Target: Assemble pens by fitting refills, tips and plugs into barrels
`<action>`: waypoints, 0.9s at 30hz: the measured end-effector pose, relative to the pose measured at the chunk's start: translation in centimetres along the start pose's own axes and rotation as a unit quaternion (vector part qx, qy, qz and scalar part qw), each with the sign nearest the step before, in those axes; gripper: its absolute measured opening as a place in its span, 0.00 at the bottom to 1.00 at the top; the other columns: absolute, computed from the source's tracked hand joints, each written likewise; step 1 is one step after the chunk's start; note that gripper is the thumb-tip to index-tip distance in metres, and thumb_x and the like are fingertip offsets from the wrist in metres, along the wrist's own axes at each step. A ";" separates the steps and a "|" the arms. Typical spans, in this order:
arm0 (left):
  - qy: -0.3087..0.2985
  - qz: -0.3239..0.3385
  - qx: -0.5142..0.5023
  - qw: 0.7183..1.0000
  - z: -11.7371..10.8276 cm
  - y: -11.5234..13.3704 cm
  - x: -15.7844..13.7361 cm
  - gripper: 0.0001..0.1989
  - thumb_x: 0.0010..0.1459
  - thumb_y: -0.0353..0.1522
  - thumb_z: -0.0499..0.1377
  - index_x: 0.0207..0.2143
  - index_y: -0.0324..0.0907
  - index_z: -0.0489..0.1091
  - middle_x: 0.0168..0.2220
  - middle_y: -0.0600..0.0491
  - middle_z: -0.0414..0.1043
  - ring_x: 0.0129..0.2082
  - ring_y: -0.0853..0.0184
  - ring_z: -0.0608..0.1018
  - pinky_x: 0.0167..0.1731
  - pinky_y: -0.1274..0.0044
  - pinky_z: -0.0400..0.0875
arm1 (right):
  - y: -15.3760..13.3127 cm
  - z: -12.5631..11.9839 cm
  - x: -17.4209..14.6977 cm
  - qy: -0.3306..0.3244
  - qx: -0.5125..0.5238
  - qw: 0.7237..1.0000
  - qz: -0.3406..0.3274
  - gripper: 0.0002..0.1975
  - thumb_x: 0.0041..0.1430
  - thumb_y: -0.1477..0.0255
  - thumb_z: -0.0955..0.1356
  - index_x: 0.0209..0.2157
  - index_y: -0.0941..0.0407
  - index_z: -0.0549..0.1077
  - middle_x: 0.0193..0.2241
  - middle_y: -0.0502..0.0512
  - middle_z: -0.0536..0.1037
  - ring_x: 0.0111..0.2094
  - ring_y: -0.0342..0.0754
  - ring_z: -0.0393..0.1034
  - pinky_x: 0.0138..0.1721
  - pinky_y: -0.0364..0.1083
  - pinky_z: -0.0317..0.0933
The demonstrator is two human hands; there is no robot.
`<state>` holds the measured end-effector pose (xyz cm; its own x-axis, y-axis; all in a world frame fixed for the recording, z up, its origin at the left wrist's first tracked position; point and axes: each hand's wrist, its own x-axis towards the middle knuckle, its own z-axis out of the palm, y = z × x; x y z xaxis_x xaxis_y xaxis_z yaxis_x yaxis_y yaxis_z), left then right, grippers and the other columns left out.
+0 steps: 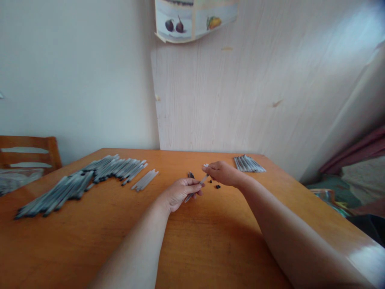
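Observation:
My left hand [184, 192] is closed around a slim, clear-barrelled pen [203, 179], which slants up to the right. At the pen's far end, the fingers of my right hand [221, 172] are pinched together. Small white pieces [205, 165] show beside those fingertips; whether they are held or lie on the table I cannot tell. Just behind my left hand lie a few thin dark-tipped refills [190, 175]. Small black caps [218, 186] sit on the table below my right hand.
Many black-ended pens [66, 190] are heaped on the left of the wooden table [204, 249]. Next to them lies a small bunch of clear tubes [144, 180]. A row of pens [248, 163] rests at the back right. A wooden chair [30, 150] stands beyond the left edge.

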<state>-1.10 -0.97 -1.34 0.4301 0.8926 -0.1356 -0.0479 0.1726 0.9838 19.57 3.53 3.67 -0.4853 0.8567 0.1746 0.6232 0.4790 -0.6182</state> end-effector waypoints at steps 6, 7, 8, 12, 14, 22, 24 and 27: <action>-0.006 0.012 -0.001 1.000 0.1 0.1 -0.1 0.19 0.51 0.40 0.65 0.43 0.38 0.75 0.31 0.50 0.74 0.25 0.74 0.70 0.25 0.80 0.55 | -0.5 -0.6 -0.3 0.013 0.026 0.999 0.017 0.27 0.61 0.50 0.58 0.21 0.56 0.65 0.18 0.50 0.67 0.20 0.41 0.59 0.23 0.42 0.52; -0.006 0.013 0.000 1.000 0.1 0.1 -0.1 0.19 0.51 0.40 0.65 0.43 0.38 0.75 0.31 0.50 0.74 0.25 0.74 0.69 0.25 0.80 0.54 | -0.6 -0.9 -0.4 0.009 0.038 0.999 0.019 0.26 0.61 0.50 0.59 0.22 0.56 0.65 0.18 0.51 0.68 0.20 0.41 0.60 0.23 0.42 0.53; -0.005 0.013 0.001 1.000 0.1 0.1 -0.1 0.19 0.51 0.40 0.65 0.43 0.38 0.75 0.31 0.50 0.74 0.25 0.74 0.69 0.25 0.80 0.54 | -0.7 -1.1 -0.6 0.003 0.050 0.999 0.019 0.24 0.61 0.51 0.60 0.24 0.56 0.66 0.19 0.51 0.69 0.20 0.41 0.61 0.23 0.42 0.54; -0.001 0.012 0.001 1.000 0.0 0.1 0.0 0.20 0.51 0.41 0.65 0.43 0.38 0.75 0.31 0.50 0.74 0.24 0.74 0.69 0.23 0.80 0.51 | -0.9 -1.8 -1.0 -0.043 0.102 0.994 0.011 0.16 0.59 0.56 0.65 0.30 0.56 0.68 0.24 0.52 0.73 0.22 0.41 0.66 0.25 0.41 0.59; 0.001 0.011 0.001 1.000 0.0 0.1 0.0 0.20 0.51 0.41 0.65 0.43 0.38 0.75 0.31 0.49 0.74 0.24 0.74 0.69 0.23 0.80 0.51 | -0.9 -1.9 -1.1 -0.055 0.116 0.992 0.011 0.14 0.58 0.59 0.66 0.32 0.57 0.69 0.25 0.52 0.73 0.23 0.41 0.67 0.25 0.41 0.60; 0.008 0.001 -0.006 1.000 0.1 0.1 -0.1 0.19 0.48 0.40 0.67 0.41 0.38 0.75 0.30 0.50 0.75 0.25 0.73 0.70 0.25 0.79 0.55 | -1.1 -1.6 -1.1 -0.061 0.063 0.996 0.016 0.18 0.60 0.56 0.64 0.26 0.57 0.66 0.23 0.53 0.73 0.22 0.41 0.64 0.23 0.40 0.57; 0.006 0.000 -0.005 1.000 0.2 0.1 -0.1 0.20 0.47 0.40 0.67 0.41 0.38 0.75 0.30 0.50 0.75 0.25 0.73 0.70 0.25 0.79 0.55 | -1.2 -1.3 -1.0 -0.053 0.046 0.997 0.015 0.21 0.60 0.54 0.63 0.24 0.57 0.65 0.21 0.52 0.71 0.20 0.40 0.61 0.23 0.40 0.55; 0.001 0.000 -0.003 1.000 0.2 0.2 -0.1 0.19 0.48 0.40 0.67 0.41 0.38 0.75 0.30 0.50 0.75 0.25 0.73 0.70 0.25 0.79 0.54 | -1.0 -0.8 -0.8 -0.030 0.022 0.999 0.000 0.24 0.61 0.53 0.61 0.21 0.57 0.65 0.19 0.50 0.67 0.20 0.40 0.58 0.23 0.41 0.53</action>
<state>-0.99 -1.06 -1.14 0.4276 0.8938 -0.1357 -0.0535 0.1748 0.9831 19.80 2.54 4.83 -0.5223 0.8428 0.1296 0.5966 0.4698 -0.6507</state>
